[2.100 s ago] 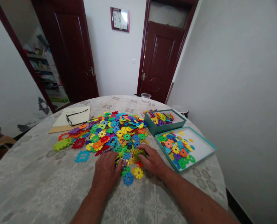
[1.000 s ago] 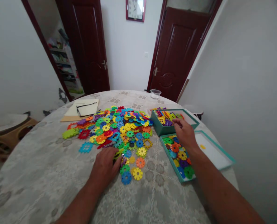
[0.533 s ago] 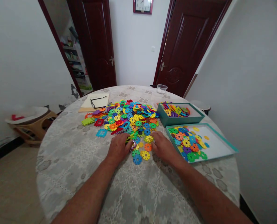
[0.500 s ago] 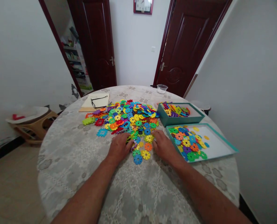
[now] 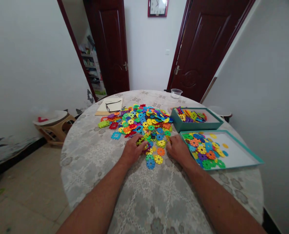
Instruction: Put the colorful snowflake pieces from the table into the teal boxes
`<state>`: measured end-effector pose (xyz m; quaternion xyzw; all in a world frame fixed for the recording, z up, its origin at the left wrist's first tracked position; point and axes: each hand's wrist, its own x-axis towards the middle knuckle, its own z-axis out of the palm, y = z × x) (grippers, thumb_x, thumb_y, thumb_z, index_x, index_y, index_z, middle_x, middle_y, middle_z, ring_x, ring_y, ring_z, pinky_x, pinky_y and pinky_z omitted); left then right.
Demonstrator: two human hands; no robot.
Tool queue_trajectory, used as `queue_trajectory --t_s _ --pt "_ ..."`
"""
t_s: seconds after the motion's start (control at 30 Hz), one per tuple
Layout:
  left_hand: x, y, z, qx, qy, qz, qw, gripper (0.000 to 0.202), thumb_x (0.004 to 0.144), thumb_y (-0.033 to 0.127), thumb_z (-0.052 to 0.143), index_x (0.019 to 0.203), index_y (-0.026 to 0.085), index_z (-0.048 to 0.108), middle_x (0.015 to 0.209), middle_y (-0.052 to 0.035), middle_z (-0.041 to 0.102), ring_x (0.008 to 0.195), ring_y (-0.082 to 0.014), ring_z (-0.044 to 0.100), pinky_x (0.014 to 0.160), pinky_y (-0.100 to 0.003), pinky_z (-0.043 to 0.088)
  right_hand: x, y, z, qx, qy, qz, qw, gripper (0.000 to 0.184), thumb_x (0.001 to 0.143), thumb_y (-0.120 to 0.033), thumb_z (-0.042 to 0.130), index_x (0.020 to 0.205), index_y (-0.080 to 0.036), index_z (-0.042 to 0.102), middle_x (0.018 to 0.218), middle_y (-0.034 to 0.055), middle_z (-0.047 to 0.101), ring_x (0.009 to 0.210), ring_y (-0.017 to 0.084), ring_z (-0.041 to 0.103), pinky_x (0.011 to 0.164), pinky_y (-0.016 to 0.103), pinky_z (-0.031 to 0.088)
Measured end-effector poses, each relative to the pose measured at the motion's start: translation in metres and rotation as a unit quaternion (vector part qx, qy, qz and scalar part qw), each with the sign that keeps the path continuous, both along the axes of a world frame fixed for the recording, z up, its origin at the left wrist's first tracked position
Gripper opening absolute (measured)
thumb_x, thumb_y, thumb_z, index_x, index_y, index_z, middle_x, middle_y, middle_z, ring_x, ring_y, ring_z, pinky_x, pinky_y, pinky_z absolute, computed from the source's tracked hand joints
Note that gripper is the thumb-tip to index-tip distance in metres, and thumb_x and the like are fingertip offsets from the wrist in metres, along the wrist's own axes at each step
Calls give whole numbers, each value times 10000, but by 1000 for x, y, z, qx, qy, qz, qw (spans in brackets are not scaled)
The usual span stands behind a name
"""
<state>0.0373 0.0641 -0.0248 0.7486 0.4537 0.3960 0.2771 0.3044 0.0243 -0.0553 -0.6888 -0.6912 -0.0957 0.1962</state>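
A heap of colourful notched plastic snowflake discs [image 5: 141, 117] covers the middle of the table, with loose ones trailing toward me. At the heap's near left edge is my left hand [image 5: 132, 150], thumb and fingers closed around a yellow-green disc [image 5: 140, 141]; a purple disc [image 5: 148, 149] lies by the thumb. My right hand [image 5: 177, 148] rests across from it with curled fingers, a bit of a yellow disc [image 5: 168, 138] showing at the fingertips. Between the hands lie an orange disc [image 5: 161, 151], a yellow disc [image 5: 158, 159] and a blue disc [image 5: 150, 163], flat on the cloth.
To the right, a teal box lid [image 5: 242, 156] holds many discs, and behind it a teal box [image 5: 195, 126] contains more pieces. Glasses [image 5: 113, 106] lie on a notebook [image 5: 101, 112] at the back left. A clear plastic bowl [image 5: 176, 93] stands at the far edge.
The view has swung left, so everything sits further right in the picture. The right hand's fingers look more curled; the left hand stays by the yellow-green disc.
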Motion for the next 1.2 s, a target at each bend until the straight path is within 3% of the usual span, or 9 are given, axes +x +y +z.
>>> queue_trajectory --t_s 0.13,0.27,0.4,0.5,0.7,0.83,0.93,1.1,1.2 --pt "1 1 3 -60 -85 18 994 264 879 442 693 1021 221 672 918 -15 716 858 -199 689 810 -321 550 1 -6 6 55 -41 31 997 247 960 -106 472 798 -196 635 896 141 629 968 289 544 837 383 427" --pt "3 4 0 -191 -207 -14 959 337 891 500 683 1072 222 620 835 -1 703 714 -186 714 681 -320 600 -12 -19 25 73 147 34 986 270 1042 -265 424 849 -215 607 835 83 624 838 242 568 770 352 430" --pt "7 3 -2 -222 -277 -41 934 323 898 495 685 1063 228 605 860 7 673 758 -171 716 717 -331 633 -42 -35 38 -24 403 98 910 376 1067 -491 405 971 -224 652 729 13 638 679 194 597 652 306 447" --pt "10 -1 -2 -217 -269 -64 936 313 906 488 679 1061 222 623 910 -2 657 806 -161 698 735 -311 631 -60 -38 35 -73 506 134 849 418 1039 -553 442 1008 -210 678 681 4 640 620 185 608 604 294 473" --pt "15 -9 -4 -214 -220 -104 946 309 902 491 676 1020 205 659 914 -18 678 835 -180 680 726 -295 600 -63 -32 26 -75 521 84 846 435 991 -546 514 1133 -196 728 721 26 684 645 206 642 596 307 498" --pt "17 -12 -3 -227 -228 -141 936 288 905 473 673 1022 210 655 944 -17 691 853 -178 684 741 -289 588 -60 -32 31 -41 518 88 850 382 952 -515 579 1094 -210 762 994 73 757 902 235 685 753 320 532" --pt "20 -15 -1 -244 -246 -156 925 294 895 468 690 1027 209 649 977 -21 696 884 -178 690 762 -292 598 -62 -33 33 -86 548 94 827 385 932 -542 594 1048 -211 754 862 39 725 719 199 638 619 295 495" --pt "16 -13 7 -268 -280 -121 914 325 878 492 690 1029 222 589 915 -16 710 811 -183 720 739 -333 621 -59 -32 30 -82 604 74 789 358 885 -555 662 962 -211 722 794 12 675 643 168 571 563 267 449" --pt "-1 -2 15 -196 -243 -39 949 283 904 462 639 1038 218 587 910 -28 715 790 -185 715 662 -294 589 -50 -29 25 -56 633 61 770 320 861 -526 698 974 -227 715 815 6 671 716 176 597 644 271 482"
